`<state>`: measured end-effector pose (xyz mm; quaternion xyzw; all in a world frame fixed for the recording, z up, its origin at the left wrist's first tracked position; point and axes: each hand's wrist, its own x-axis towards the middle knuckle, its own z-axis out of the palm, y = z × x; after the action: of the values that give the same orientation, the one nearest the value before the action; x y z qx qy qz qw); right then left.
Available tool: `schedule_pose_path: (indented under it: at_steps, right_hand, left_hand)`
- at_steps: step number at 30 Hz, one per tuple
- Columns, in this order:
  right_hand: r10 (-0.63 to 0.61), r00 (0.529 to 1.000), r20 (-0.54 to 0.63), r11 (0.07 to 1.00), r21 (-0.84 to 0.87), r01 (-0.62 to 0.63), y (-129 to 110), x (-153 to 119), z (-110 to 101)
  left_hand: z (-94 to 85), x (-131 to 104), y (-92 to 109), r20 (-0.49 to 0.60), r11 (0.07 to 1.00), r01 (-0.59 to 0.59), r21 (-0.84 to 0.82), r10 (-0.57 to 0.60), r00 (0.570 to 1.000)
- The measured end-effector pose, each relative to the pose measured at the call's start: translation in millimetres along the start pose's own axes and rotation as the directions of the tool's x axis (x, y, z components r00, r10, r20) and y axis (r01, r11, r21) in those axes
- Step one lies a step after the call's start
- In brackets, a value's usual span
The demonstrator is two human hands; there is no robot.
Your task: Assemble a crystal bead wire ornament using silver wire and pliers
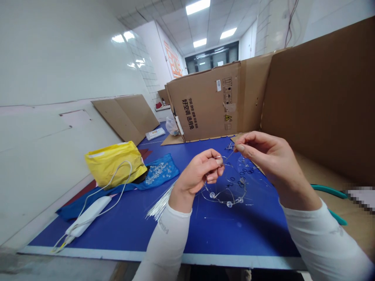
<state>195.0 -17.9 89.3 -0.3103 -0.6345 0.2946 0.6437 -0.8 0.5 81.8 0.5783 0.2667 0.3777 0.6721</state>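
My left hand (202, 169) is closed, pinching a thin wire ring strung with clear beads (229, 204). The ring hangs below the fingers, tilted above the blue tabletop. Higher and to the right, my right hand (266, 156) pinches a thin wire (230, 156) between thumb and forefinger. That wire slants down toward the left fingertips; the exact spot where it meets the ring is too fine to make out. Several small dark rings (243, 171) lie on the table behind the beaded ring. Beside my left wrist is a bundle of straight silvery wires (161, 205).
Loose clear beads (159, 171) lie on a blue cloth (171, 162), next to a yellow bag (114, 164). A white power strip (89, 216) with its cord is at the left. Cardboard (211, 105) walls stand behind and right. Teal-handled pliers (329, 190) lie by my right forearm.
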Motion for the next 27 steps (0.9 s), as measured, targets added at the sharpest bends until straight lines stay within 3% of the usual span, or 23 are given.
schedule_pose_path:
  at_steps: [7, 21, 27]
  right_hand:
    - [0.007, 0.999, 0.045, 0.999, 0.032, -0.008, -0.1, 1.2, 5.0]
    - [-0.112, 0.993, -0.033, 0.984, -0.144, 0.107, 6.3, -1.8, 9.4]
    - [-0.097, 0.994, -0.053, 0.981, -0.172, 0.087, 6.8, -1.7, 10.6]
  left_hand:
    - [1.8, 0.1, 1.2, 0.001, 0.999, 0.038, -0.021, -0.038, 0.999]
    - [7.6, -0.4, 0.8, -0.02, 1.0, 0.028, 0.01, -0.028, 0.999]
    - [4.4, 1.2, 0.8, 0.017, 0.998, 0.056, -0.018, -0.056, 0.998]
